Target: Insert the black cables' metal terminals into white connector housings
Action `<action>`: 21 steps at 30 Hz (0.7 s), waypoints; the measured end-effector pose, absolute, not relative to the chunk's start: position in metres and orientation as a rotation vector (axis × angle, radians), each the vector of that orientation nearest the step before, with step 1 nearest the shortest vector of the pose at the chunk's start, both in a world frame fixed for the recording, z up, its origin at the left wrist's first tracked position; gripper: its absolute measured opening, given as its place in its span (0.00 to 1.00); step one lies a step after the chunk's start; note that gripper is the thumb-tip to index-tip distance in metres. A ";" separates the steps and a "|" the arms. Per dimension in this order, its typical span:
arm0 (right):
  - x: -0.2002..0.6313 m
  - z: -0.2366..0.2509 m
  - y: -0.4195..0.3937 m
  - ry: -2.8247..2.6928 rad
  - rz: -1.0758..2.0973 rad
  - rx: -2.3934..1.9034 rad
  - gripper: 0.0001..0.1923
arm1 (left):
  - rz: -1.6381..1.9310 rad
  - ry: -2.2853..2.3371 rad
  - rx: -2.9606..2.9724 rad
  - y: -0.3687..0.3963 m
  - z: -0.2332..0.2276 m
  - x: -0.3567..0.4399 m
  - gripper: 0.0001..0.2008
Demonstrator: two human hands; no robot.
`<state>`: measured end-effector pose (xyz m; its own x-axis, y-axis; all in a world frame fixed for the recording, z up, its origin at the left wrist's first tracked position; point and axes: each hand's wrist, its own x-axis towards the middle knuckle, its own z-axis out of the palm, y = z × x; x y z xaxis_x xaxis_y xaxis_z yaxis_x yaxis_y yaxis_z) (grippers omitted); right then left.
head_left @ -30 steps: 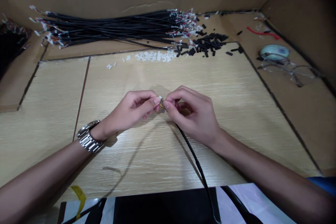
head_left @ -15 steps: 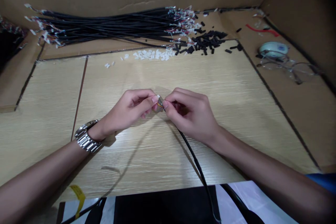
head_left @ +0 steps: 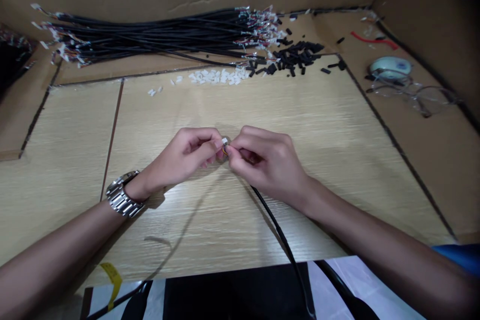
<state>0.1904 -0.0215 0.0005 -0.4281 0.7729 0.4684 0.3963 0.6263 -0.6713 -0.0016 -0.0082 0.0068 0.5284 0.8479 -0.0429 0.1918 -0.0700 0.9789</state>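
Fingertips of the left hand pinched a small white connector housing; those of the right hand gripped the wire ends of a black cable just beside it. The cable's long axis ran back from the right fingers toward the person.

Dim, warm light, brightest on the wooden table at the centre. Lit from above and from about 1 o'clock, judging by soft shadows of the arms thrown toward 7 o'clock. Dark falloff in the corners, strongest at 2 o'clock and 9 o'clock. Strong wide-angle bending of straight edges near the borders. Slightly soft everywhere; glasses at 2 o'clock smeared. No hard glare, only a small shine on the watch.
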 end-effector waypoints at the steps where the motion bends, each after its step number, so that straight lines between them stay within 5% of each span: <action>1: 0.191 0.001 -0.021 -2.072 0.600 -0.907 0.08 | 0.683 0.912 1.584 -0.008 0.007 -0.002 0.14; 21: 0.193 0.002 -0.024 -2.138 0.593 -0.897 0.08 | 0.648 0.936 1.583 -0.007 0.008 -0.001 0.14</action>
